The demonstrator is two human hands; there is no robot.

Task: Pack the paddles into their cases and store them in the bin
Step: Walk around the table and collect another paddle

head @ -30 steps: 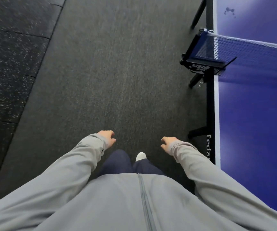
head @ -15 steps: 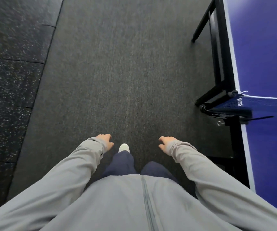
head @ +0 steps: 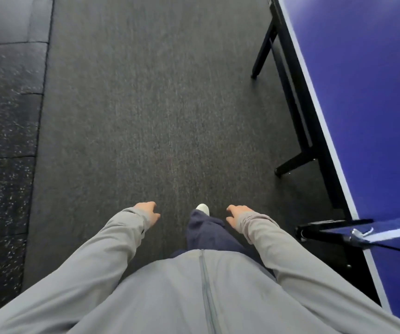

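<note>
Both hands, left (head: 147, 211) and right (head: 238, 216), loosely curled, carrying nothing; could easily clip that black net clamp (head: 333, 231) sticking off the blue table-tennis worktop (head: 367, 92).

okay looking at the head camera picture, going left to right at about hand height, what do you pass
Speckled floor mat → grey carpet → left hand → white shoe → right hand → black table frame → blue table top.

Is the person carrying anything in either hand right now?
No, nothing is held. The left hand and the right hand both hang loosely curled and empty above the carpet, beside the table.
</note>
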